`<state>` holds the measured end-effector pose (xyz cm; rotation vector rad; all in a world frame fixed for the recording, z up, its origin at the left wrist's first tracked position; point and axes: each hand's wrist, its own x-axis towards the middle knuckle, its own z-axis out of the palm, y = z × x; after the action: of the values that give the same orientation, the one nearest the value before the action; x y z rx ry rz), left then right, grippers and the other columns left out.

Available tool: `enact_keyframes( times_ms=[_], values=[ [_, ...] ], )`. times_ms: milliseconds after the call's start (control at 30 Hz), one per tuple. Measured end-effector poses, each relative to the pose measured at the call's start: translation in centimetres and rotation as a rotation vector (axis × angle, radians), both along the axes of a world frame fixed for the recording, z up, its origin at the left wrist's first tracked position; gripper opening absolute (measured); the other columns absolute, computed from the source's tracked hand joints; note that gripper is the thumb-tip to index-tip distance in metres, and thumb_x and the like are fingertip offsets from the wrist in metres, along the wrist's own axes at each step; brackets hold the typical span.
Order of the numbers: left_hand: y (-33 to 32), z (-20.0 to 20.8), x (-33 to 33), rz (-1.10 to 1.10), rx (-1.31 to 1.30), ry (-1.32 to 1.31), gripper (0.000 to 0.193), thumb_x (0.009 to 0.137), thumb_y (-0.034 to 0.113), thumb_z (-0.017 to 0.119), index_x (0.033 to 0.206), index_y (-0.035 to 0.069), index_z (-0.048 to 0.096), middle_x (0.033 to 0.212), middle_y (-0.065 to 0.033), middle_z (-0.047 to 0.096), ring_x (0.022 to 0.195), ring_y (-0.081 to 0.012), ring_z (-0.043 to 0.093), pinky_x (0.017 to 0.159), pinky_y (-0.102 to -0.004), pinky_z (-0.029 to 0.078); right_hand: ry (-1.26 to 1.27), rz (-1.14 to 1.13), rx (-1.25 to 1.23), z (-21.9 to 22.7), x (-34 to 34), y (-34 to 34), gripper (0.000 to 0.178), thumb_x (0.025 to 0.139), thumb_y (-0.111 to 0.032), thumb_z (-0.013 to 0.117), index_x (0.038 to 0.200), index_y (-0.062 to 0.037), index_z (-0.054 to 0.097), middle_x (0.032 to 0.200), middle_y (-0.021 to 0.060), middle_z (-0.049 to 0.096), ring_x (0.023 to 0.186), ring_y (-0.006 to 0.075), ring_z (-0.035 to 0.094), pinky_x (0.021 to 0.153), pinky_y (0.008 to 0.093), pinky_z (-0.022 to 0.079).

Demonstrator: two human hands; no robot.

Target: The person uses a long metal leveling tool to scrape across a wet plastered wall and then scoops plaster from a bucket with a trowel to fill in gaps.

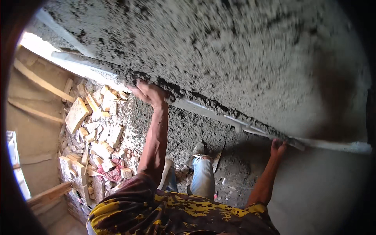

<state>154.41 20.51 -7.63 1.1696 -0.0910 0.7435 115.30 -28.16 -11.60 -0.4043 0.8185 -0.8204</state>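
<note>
Bar is lying against the mortar-coated wall, slanting from upper left down to lower right, with wet mortar clinging along its upper edge. Below it, the floor is showing dark mortar spatter, and rubble is lying heaped to the left. Both arms are extending forward from the shirt, spread well apart. The left forearm is standing nearly upright in view, its wrist bending leftward; the right forearm is slanting up and out to the right, in shade. The left hand is holding the bar left of its middle; the right hand is holding it near the lower right end. Left fingers are curling around the bar, their tips blurring into mortar. Right fingers are closing on the bar in a compact grip, their tips not showing clearly.
</note>
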Motion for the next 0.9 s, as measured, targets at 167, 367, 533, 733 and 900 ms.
enact_keyframes(
  times_ms=[167, 367, 533, 733, 900],
  values=[
    [5.9, 9.9, 2.8, 0.49, 0.105, 0.217, 0.031, 0.088, 0.016, 0.037, 0.106, -0.005, 0.052, 0.085, -0.0092, 0.058, 0.065, -0.0177, 0.052, 0.059, -0.0297, 0.045, 0.186, 0.0, -0.087, 4.4, 2.1, 5.7, 0.018, 0.092, -0.021, 0.049, 0.104, -0.0081, 0.054, 0.086, 0.0077, 0.057, 0.076, 0.0226, 0.057, 0.074, 0.0404, 0.054],
    [8.4, 13.5, 2.6, 0.475, -0.03, 0.618, 0.029, 0.091, 0.028, 0.04, 0.076, 0.004, 0.047, 0.06, -0.0012, 0.043, 0.049, -0.0137, 0.044, 0.047, -0.0331, 0.037, 0.219, 0.101, -0.142, 8.8, 3.0, 9.1, 0.024, 0.092, -0.018, 0.046, 0.108, -0.0036, 0.055, 0.097, 0.0109, 0.062, 0.082, 0.0237, 0.06, 0.078, 0.0388, 0.055],
    [-4.3, 14.9, -5.0, 0.398, 0.024, 0.387, 0.061, 0.088, 0.017, 0.03, 0.143, -0.001, 0.01, 0.15, -0.0176, 0.011, 0.139, -0.0272, 0.01, 0.114, -0.0357, 0.008, 0.048, 0.138, -0.025, 4.8, -2.9, 0.2, 0.027, 0.091, -0.024, 0.051, 0.108, -0.0047, 0.058, 0.103, 0.0102, 0.062, 0.084, 0.022, 0.061, 0.073, 0.0341, 0.054],
    [2.5, 19.8, -1.6, 0.35, 0.0, 0.345, 0.057, 0.087, 0.009, 0.031, 0.141, -0.003, 0.018, 0.121, -0.0187, 0.039, 0.098, -0.0234, 0.036, 0.082, -0.0358, 0.038, 0.511, 0.231, -0.671, 8.3, 0.1, 5.0, 0.043, 0.086, -0.035, 0.06, 0.109, 0.0008, 0.058, 0.099, 0.0172, 0.062, 0.091, 0.03, 0.059, 0.076, 0.0379, 0.051],
    [7.5, 21.9, 1.0, 0.362, -0.107, 0.443, 0.058, 0.086, 0.01, 0.03, 0.142, -0.001, 0.016, 0.089, -0.014, 0.053, 0.047, -0.008, 0.036, 0.037, -0.0225, 0.037, 1.09, 0.496, -1.631, 12.5, 1.7, 8.7, 0.059, 0.082, -0.046, 0.062, 0.109, 0.0066, 0.056, 0.099, 0.0248, 0.06, 0.095, 0.0388, 0.057, 0.081, 0.042, 0.047]
  ],
)
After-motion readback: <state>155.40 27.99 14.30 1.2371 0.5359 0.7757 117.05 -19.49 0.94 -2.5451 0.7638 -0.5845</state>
